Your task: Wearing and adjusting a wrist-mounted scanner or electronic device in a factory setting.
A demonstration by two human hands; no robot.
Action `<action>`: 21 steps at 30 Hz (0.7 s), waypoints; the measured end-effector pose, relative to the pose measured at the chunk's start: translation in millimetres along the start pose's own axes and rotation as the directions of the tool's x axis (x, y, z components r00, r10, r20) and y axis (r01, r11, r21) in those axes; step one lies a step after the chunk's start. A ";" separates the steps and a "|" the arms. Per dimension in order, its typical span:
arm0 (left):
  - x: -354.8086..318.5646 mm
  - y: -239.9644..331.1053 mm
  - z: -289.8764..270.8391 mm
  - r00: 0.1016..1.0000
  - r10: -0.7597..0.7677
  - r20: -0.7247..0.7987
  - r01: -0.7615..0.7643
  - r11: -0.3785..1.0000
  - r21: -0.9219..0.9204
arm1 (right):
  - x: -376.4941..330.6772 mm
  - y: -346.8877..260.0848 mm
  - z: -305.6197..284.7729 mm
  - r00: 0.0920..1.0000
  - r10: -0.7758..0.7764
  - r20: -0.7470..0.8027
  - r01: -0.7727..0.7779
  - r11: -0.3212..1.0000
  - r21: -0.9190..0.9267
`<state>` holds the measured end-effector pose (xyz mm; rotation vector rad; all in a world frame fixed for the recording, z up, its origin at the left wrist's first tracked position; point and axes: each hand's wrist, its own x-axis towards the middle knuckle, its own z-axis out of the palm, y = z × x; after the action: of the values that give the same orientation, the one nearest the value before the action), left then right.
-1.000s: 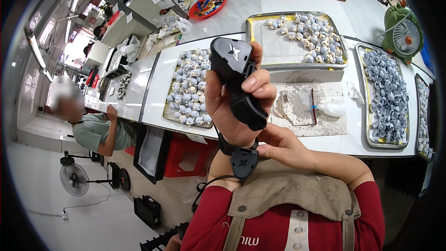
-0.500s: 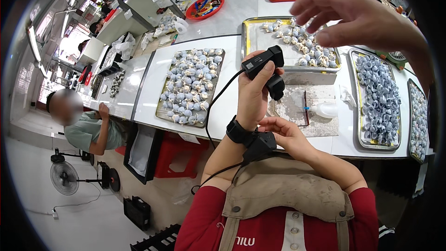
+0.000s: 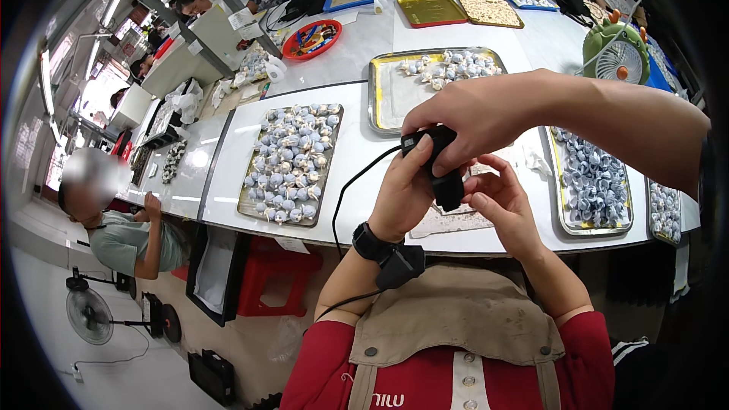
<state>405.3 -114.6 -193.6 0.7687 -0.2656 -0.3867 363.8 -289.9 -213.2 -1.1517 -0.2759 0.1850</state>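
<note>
My left hand (image 3: 402,197) is closed around a small black device (image 3: 444,182) with a black cable (image 3: 342,205) that runs down past my black wristband (image 3: 372,243). I hold it up over the near edge of the white table (image 3: 357,152). My right hand (image 3: 505,209) is just right of the device, fingers apart, thumb and fingertips against its lower end. Another person's hand (image 3: 471,118) reaches in from the right and grips the top of the device.
A metal tray of several small blue-grey pieces (image 3: 292,163) lies to the left, another tray (image 3: 425,80) behind, a third (image 3: 592,182) to the right. A green desk fan (image 3: 619,53) stands at the back right. A person (image 3: 114,228) sits at the left, by a floor fan (image 3: 91,311).
The other person's hand came down from the upper right and took hold of the device's top. My right hand rose from my left wrist to the device.
</note>
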 end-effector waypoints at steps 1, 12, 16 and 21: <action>-4.0 2.6 0.5 0.999 0.006 0.039 -0.009 0.998 0.066 | 0.3 -3.7 3.8 1.000 -0.001 0.011 0.001 1.000 0.004; -74.3 27.3 23.1 0.972 0.222 0.081 -0.167 0.405 0.899 | 31.6 -29.8 38.3 0.979 -0.177 0.100 0.197 0.943 -0.266; -160.6 97.3 12.3 0.872 0.483 0.079 -0.317 0.434 0.843 | 60.9 -30.4 60.4 0.913 -0.330 0.241 0.396 0.858 -0.328; -237.2 138.6 23.2 0.708 0.652 0.273 -0.632 0.411 0.656 | 67.4 -54.7 121.0 0.897 -0.322 0.304 0.435 0.767 -0.471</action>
<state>217.3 64.1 -100.1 1.3706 -0.6955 0.5402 390.7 -186.9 -109.0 -1.5999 -0.7804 -0.1505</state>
